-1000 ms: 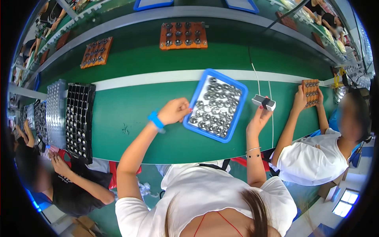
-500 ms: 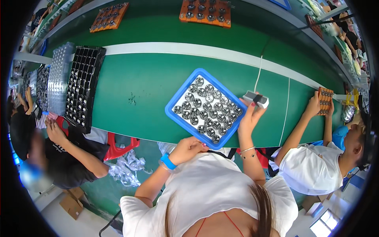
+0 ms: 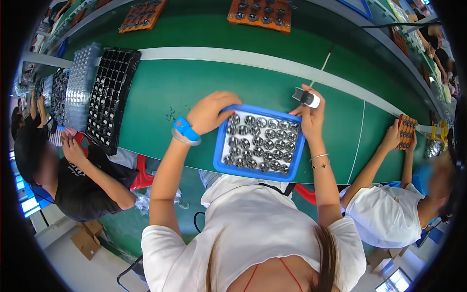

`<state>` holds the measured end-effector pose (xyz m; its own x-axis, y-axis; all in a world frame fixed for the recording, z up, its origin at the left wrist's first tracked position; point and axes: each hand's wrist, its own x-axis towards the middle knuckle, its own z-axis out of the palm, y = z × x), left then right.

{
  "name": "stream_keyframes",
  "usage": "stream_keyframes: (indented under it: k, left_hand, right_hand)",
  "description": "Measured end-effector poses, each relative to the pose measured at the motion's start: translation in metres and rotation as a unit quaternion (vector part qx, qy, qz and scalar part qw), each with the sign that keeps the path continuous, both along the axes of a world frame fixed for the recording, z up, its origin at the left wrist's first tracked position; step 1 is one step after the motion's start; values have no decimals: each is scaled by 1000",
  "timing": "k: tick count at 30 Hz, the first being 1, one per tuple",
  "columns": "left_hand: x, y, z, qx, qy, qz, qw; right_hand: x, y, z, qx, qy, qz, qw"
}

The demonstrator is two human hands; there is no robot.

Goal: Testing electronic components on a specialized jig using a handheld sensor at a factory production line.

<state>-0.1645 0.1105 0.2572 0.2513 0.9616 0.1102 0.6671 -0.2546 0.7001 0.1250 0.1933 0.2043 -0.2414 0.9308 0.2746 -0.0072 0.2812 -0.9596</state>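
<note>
A shallow blue tray sits near the table's front edge, holding rows of round, shiny metal parts on a white bottom. My left hand, with a blue watch on its wrist, reaches over the tray's far left corner, fingers curled on the rim. At the far right corner, my right hand is closed around a small white-and-black handheld device, from which a thin pale cord runs away across the table. The right thumb lies close to the tray's rim; whether it touches, I cannot tell.
Tiny dark bits lie on the green table left of the tray. A black compartment tray stands farther left. Orange boards with metal parts lie at the back. A co-worker at right holds an orange board; another person sits left.
My left hand has moved from the tray's near edge to its far left corner. The tray has turned, now lying nearly square to me. My right hand has raised and tilted the device.
</note>
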Motion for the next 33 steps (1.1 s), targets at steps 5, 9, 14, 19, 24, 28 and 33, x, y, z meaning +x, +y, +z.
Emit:
stream_keyframes:
  k: [5, 9, 14, 19, 24, 28, 33]
  left_hand:
    - [-12, -5, -14, -43, -34, -29, 998]
    - [-19, -13, -19, -25, -5, -72, 997]
    - [-15, -19, -40, -16, -34, -56, 998]
    - [-23, -2, -48, 27, -4, -50, 998]
    - [-27, 6, -50, 89, 17, -8, 996]
    - [-12, 3, -43, 120, 2, 2, 993]
    - [-1, -5, -39, 146, -39, 12, 988]
  right_hand:
    - [-18, 23, -8, -20, -49, 103, 993]
    - [-27, 26, -26, -19, -72, 102, 992]
    - [-16, 17, -32, -13, -91, 62, 994]
    - [-13, -2, -42, -54, -79, -46, 994]
    - [-33, -14, -24, 64, -125, -79, 987]
    - [-56, -33, 1, 84, -190, 86, 974]
    - [-80, -48, 4, 50, -192, 131, 971]
